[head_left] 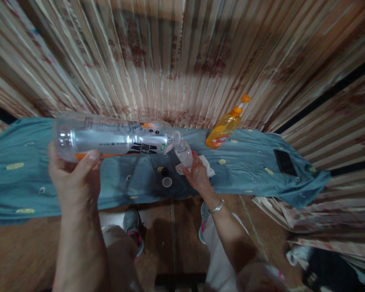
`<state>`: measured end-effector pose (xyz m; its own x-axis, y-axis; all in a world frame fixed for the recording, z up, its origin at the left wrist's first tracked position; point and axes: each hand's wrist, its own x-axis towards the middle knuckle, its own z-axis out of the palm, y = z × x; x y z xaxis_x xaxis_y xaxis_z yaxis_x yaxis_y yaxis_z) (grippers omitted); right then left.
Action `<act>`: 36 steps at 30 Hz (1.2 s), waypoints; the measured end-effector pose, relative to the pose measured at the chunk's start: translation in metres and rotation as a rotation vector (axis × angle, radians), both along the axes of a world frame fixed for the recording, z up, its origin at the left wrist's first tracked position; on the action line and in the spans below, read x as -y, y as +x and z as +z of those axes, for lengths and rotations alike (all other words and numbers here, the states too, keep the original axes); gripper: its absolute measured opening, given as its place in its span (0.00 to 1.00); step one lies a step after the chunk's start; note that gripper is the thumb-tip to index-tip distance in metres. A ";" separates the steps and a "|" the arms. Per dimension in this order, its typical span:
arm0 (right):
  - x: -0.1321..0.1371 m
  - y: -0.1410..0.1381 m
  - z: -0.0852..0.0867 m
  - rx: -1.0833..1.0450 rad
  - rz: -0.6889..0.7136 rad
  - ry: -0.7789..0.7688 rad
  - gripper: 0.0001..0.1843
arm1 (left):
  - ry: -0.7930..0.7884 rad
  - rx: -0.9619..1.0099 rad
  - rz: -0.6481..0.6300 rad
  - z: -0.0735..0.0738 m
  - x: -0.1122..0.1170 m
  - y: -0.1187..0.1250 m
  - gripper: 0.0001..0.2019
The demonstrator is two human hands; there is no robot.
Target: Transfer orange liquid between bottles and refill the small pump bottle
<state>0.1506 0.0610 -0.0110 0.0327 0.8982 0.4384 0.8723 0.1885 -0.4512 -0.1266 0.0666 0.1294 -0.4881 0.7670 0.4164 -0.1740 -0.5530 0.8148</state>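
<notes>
My left hand (76, 174) is closed around the base of a large clear plastic bottle (109, 136) with an orange and black label. The bottle lies nearly level in the air, its neck pointing right. Its mouth meets the top of a small clear bottle (184, 154), which leans to the left. My right hand (198, 173) grips that small bottle low down. Behind the right hand, a white tissue or cloth (207, 164) rests on the cloth cover. A small round clear lid (167, 182) lies near a small dark cap (164, 172).
A teal patterned cloth (243, 170) covers the long narrow table. An orange pump bottle (223, 129) stands at the back right. Farther right lies a black phone (285, 162). Pleated curtains (170, 52) hang behind the table. Dark fabric (331, 267) lies on the floor.
</notes>
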 end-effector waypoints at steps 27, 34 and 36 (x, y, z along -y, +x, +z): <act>-0.001 0.001 -0.002 0.000 0.013 -0.017 0.36 | 0.087 -0.019 -0.021 0.000 -0.002 -0.001 0.25; 0.000 0.002 0.001 0.005 0.020 -0.043 0.36 | 0.082 -0.012 -0.012 0.000 -0.002 0.001 0.25; 0.000 0.002 0.000 0.010 0.030 -0.030 0.36 | 0.078 -0.005 -0.015 0.000 -0.002 0.001 0.26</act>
